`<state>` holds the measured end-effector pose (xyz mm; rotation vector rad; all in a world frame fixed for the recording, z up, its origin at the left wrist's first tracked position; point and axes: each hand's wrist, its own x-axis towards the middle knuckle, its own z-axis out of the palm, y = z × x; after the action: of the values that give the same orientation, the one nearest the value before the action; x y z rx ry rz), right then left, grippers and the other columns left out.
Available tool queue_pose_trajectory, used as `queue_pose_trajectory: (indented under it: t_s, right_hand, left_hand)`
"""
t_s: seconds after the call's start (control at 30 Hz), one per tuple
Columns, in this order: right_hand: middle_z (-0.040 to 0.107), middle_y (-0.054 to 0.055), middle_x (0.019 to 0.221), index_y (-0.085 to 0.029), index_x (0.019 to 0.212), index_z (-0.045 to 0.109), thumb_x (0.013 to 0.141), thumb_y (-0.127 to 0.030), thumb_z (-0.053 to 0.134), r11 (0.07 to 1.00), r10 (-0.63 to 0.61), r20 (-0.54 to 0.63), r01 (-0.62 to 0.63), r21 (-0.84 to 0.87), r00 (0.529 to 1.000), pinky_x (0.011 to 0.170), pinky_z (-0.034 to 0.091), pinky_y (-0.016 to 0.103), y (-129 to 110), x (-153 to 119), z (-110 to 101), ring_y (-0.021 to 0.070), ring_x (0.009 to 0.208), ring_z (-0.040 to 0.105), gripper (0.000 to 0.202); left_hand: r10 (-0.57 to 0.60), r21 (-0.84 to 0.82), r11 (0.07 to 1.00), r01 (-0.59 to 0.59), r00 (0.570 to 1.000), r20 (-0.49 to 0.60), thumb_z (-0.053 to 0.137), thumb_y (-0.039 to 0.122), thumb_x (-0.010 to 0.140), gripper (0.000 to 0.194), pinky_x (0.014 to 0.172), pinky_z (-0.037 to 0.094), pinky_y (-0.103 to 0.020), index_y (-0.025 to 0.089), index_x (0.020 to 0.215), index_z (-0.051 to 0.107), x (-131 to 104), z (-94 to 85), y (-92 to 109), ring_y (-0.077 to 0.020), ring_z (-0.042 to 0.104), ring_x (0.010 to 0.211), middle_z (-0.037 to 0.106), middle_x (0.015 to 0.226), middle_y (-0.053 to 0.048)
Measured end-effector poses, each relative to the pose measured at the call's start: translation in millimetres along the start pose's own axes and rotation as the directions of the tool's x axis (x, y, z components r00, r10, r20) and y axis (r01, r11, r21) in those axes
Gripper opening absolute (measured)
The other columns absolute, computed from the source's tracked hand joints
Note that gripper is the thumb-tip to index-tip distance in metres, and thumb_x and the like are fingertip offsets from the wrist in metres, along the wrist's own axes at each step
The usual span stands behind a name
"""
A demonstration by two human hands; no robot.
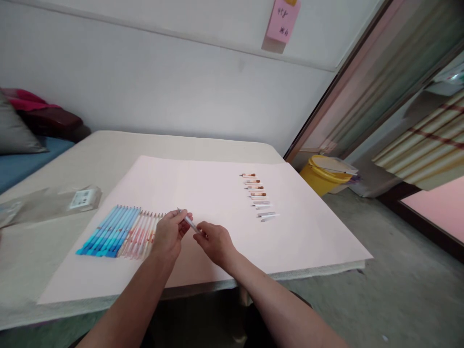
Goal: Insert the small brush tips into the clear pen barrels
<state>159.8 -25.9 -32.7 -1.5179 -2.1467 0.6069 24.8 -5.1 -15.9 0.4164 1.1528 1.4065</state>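
Observation:
Between my two hands is a slim white pen [190, 222], tilted over the pink sheet. My left hand [171, 233] pinches its upper end with thumb and fingers. At its lower end, my right hand [216, 241] has its fingers closed on the pen. Just left of my left hand lies a row of pens with pale, orange-patterned barrels [137, 234], partly hidden by that hand. Beside them is a row of blue pens [108, 231]. To the right, several short pen pieces with brown or white ends [255, 188] lie in a column, dark tips pointing left.
A pink sheet [308, 232] covers much of the cream table [174, 145]. A clear plastic bag with a label [54, 205] lies at the left. A yellow bin [319, 174] stands on the floor beyond the right edge. A white wall [174, 87] closes off the back.

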Motion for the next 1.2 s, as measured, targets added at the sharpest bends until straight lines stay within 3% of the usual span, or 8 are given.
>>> queue_pose_trajectory:
  t_s: [0.1,0.27,0.4,0.63,0.77,0.97,1.2]
  right_hand:
    - [0.059,-0.003,0.066,-0.021,0.076,0.055,0.082,-0.027,0.051,0.975,0.064,0.047,-0.072,0.212,0.997,0.053,0.034,0.02,1.8,2.0,0.3,0.0098,0.056,0.053,0.009]
    - [0.057,-0.002,0.064,-0.018,0.073,0.051,0.086,-0.027,0.043,0.83,0.075,0.16,-0.15,0.537,0.984,0.043,0.036,0.017,5.4,3.9,6.3,0.0064,0.044,0.051,0.017]
    - [0.058,-0.001,0.063,-0.017,0.07,0.049,0.086,-0.028,0.042,0.748,0.077,0.253,-0.224,0.625,0.964,0.04,0.035,0.016,5.7,6.1,7.6,0.0054,0.041,0.051,0.021]
    - [0.059,-0.001,0.062,-0.015,0.082,0.053,0.085,-0.026,0.04,0.585,0.114,0.389,-0.378,0.718,0.914,0.035,0.031,0.016,2.0,8.5,1.7,0.0079,0.04,0.054,0.017]
    - [0.059,-0.001,0.062,-0.016,0.078,0.052,0.085,-0.028,0.042,0.612,0.102,0.369,-0.351,0.708,0.924,0.036,0.032,0.016,3.6,8.0,4.1,0.0077,0.041,0.054,0.017]
    - [0.058,-0.003,0.063,-0.017,0.079,0.055,0.077,-0.023,0.053,0.742,0.108,0.208,-0.218,0.634,0.972,0.04,0.039,0.016,6.0,7.1,8.1,0.0067,0.043,0.054,0.006]
    - [0.056,-0.004,0.062,-0.018,0.08,0.055,0.076,-0.021,0.054,0.738,0.121,0.137,-0.182,0.65,0.983,0.041,0.042,0.018,11.0,7.2,15.0,0.0074,0.043,0.053,0.006]
  left_hand:
    - [0.001,-0.013,1.0,-0.001,1.0,0.004,0.071,0.016,0.063,0.018,0.058,0.049,-0.021,0.012,0.074,0.058,-0.2,0.8,0.8,-0.0125,0.06,0.069,0.062,0.075,-0.006]
    - [0.005,-0.012,1.0,-0.004,1.0,0.012,0.07,0.016,0.063,0.017,0.056,0.048,-0.021,0.012,0.073,0.057,-0.7,0.5,0.8,-0.0119,0.06,0.067,0.062,0.074,-0.006]
    - [0.0,-0.001,1.0,0.0,1.0,0.013,0.07,0.016,0.063,0.018,0.056,0.047,-0.02,0.011,0.074,0.057,-0.5,0.5,0.3,-0.0116,0.059,0.066,0.061,0.074,-0.006]
    - [-0.024,0.008,1.0,0.024,0.999,0.032,0.069,0.018,0.065,0.018,0.057,0.047,-0.021,0.012,0.074,0.056,-0.1,1.0,0.4,-0.0121,0.059,0.067,0.061,0.074,-0.006]
    - [-0.032,0.015,0.999,0.031,0.998,0.052,0.069,0.018,0.065,0.017,0.058,0.047,-0.021,0.011,0.074,0.056,-0.2,0.2,-0.2,-0.0122,0.059,0.067,0.061,0.075,-0.007]
    - [-0.035,0.012,0.999,0.034,0.998,0.048,0.069,0.017,0.064,0.017,0.058,0.047,-0.022,0.011,0.073,0.055,-0.5,0.8,-1.4,-0.0133,0.059,0.069,0.061,0.074,-0.006]
    - [-0.034,0.01,0.999,0.034,0.998,0.048,0.069,0.017,0.064,0.017,0.058,0.046,-0.022,0.012,0.073,0.055,-0.8,2.1,-0.1,-0.0122,0.058,0.067,0.06,0.073,-0.006]
